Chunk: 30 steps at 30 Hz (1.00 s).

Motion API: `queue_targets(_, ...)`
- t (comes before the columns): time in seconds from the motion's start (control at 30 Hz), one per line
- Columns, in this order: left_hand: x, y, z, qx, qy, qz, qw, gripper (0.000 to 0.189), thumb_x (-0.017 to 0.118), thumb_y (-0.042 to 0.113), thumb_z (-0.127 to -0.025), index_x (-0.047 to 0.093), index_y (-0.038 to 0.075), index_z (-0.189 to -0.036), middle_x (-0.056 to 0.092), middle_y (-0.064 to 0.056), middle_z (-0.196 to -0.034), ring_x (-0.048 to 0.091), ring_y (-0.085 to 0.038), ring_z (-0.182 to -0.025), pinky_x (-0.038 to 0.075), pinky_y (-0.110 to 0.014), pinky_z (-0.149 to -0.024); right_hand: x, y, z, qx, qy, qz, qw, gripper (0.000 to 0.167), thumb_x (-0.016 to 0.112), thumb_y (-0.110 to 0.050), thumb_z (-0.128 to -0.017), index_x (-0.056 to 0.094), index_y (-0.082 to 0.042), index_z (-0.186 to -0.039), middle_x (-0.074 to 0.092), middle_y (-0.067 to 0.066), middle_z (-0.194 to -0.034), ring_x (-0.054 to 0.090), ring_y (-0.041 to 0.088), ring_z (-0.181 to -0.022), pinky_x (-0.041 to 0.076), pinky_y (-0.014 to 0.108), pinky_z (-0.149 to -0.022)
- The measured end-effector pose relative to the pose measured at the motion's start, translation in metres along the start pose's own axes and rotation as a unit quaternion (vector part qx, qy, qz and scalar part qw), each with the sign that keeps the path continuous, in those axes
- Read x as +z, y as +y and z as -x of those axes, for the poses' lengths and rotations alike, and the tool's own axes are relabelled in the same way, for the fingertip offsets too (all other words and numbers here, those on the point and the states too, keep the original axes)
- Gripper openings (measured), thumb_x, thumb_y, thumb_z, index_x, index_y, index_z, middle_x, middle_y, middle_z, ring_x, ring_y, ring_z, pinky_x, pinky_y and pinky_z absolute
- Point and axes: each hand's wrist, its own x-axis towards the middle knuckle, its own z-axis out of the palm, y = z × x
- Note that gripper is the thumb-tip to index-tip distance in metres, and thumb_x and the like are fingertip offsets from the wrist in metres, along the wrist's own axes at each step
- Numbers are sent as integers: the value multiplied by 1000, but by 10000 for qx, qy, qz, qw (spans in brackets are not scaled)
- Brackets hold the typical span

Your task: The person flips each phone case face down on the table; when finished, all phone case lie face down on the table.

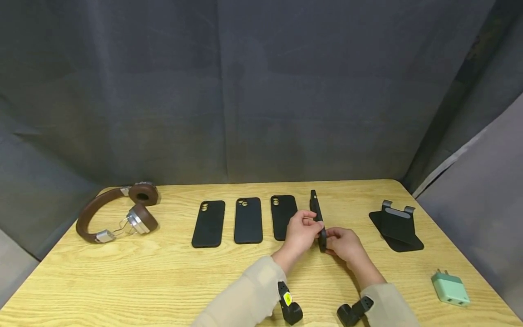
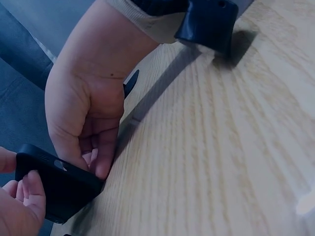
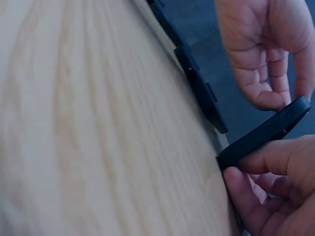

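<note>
Between the hands, a black phone case (image 1: pixel 317 218) stands on its edge on the wooden table, its narrow side turned to the head view. My left hand (image 1: pixel 300 232) pinches its upper part with thumb and fingers. Low at the near end, my right hand (image 1: pixel 345 244) pinches a corner. In the left wrist view the case (image 2: pixel 59 189) shows a small slot in its edge. The right wrist view has my right thumb on the face of the case (image 3: pixel 266 132). Beside the left hand lies another black phone case (image 1: pixel 283 215), flat, with camera openings at its top left.
Further left lie two more black phone cases, one (image 1: pixel 248 222) next to the other (image 1: pixel 208 225). Brown headphones (image 1: pixel 87 213) rest at the far left. A black folding stand (image 1: pixel 398 227) is on the right, with a green charger plug (image 1: pixel 450 288) nearer. Dark curtain (image 1: pixel 261 91) hangs behind.
</note>
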Motion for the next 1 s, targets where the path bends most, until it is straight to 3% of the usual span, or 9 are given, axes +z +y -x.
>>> queue_targets(0.27,2,-1,-1,-46,15,46,10000,25,67,4,-81,58,-1,-104,54,-2,-73,54,-9,-58,51,-24,-58,-8,-8,12,-33,12,-351,9994,36,47,-4,-91,50,13,-122,59,22,-104,60,12,-77,54,25,-67)
queue_targets(0.47,2,0,-1,-109,-27,100,9999,25,67,4,-82,59,0,-104,53,-1,-73,54,-9,-59,51,-24,-58,-16,-16,23,-443,-214,-533,9974,44,50,-4,-89,45,7,-131,59,16,-108,60,10,-88,52,24,-77)
queue_targets(0.63,2,1,-2,-164,-51,91,9998,26,68,6,-82,59,1,-105,55,-3,-75,55,-10,-60,52,-27,-61,-18,-22,27,-725,-399,-461,9955,51,57,-6,-86,43,5,-134,55,18,-113,57,13,-92,50,25,-77)
queue_targets(0.83,1,2,-1,-169,-106,57,9998,25,68,8,-82,59,2,-105,56,-3,-76,55,-10,-60,50,-27,-59,-14,-28,28,-671,-202,-330,9970,55,65,-12,-84,44,6,-132,53,16,-109,54,12,-88,49,20,-72)
queue_targets(1.0,1,1,0,-173,-100,36,9998,25,68,9,-83,59,3,-105,55,-3,-77,54,-11,-61,49,-27,-58,-11,-30,26,-624,-124,-327,9974,52,64,-8,-83,46,9,-129,55,14,-101,54,13,-84,49,20,-70)
